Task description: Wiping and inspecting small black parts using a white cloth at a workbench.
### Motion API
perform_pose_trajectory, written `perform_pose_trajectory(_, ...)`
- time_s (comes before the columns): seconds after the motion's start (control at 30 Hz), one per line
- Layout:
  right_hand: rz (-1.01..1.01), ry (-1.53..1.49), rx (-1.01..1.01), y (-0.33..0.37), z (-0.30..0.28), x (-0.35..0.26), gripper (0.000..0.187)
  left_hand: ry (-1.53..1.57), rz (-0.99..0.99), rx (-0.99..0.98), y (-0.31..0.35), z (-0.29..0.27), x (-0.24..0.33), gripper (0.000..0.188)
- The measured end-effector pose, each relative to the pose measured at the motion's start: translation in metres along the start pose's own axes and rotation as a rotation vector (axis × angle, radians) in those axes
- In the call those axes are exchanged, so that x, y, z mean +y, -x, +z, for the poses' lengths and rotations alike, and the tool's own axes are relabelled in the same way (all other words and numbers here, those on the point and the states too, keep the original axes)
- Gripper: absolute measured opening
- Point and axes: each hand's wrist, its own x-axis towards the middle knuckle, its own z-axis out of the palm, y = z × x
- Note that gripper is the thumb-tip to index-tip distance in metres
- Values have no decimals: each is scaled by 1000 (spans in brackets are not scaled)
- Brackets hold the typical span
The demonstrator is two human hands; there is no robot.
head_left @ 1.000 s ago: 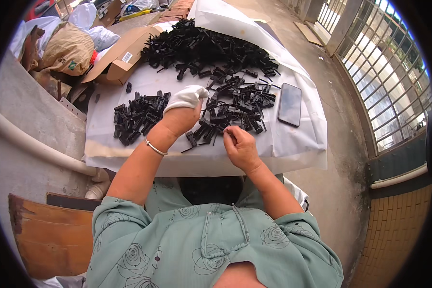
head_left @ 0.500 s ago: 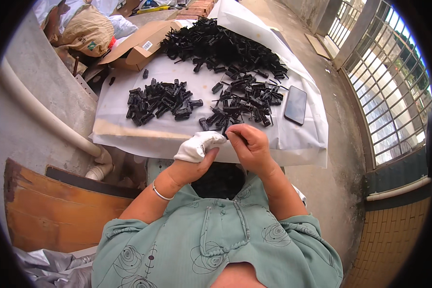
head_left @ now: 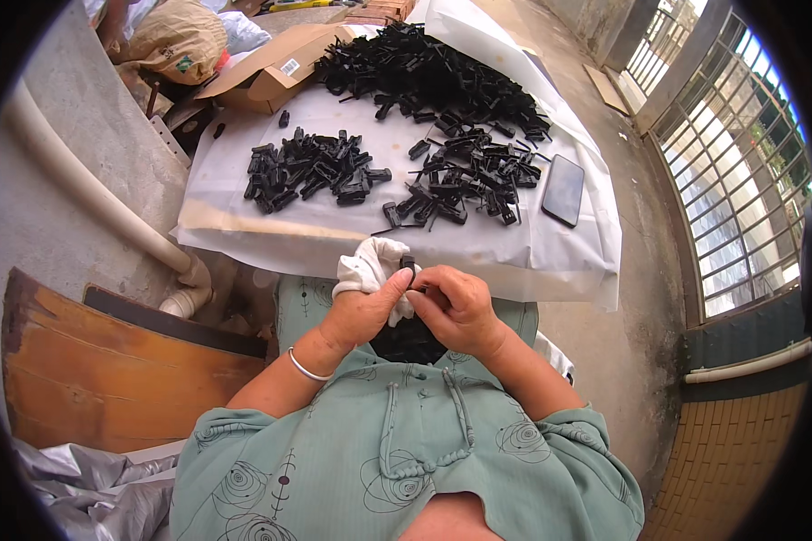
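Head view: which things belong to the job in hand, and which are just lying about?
In the job, by the look of it:
- small black part, in the left hand
- right hand, close beside it
- white glove
- three black-part piles

Likely just lying about:
- phone
- open cardboard box
- tan sack

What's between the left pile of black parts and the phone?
In the head view, a middle pile of black parts lies between the left pile and the phone; white sheet shows between the two piles.
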Motion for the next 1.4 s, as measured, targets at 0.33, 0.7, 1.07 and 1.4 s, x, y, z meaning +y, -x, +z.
perform_pose_trajectory(0.33,635,-192,-8,-1,-9,14,21,-255,0,-122,1,4,14,28)
perform_pose_trajectory(0.7,597,-263,-169,15,0,31,23,-604,304,-18,-6,4,-2,29)
perform_pose_trajectory(1.07,742,-479,0,35,30,47,26,-1127,403,-4,0,7,-10,29)
perform_pose_trajectory(1.4,576,-82,-188,16,-10,34,19,-105,-39,-44,-18,0,5,31)
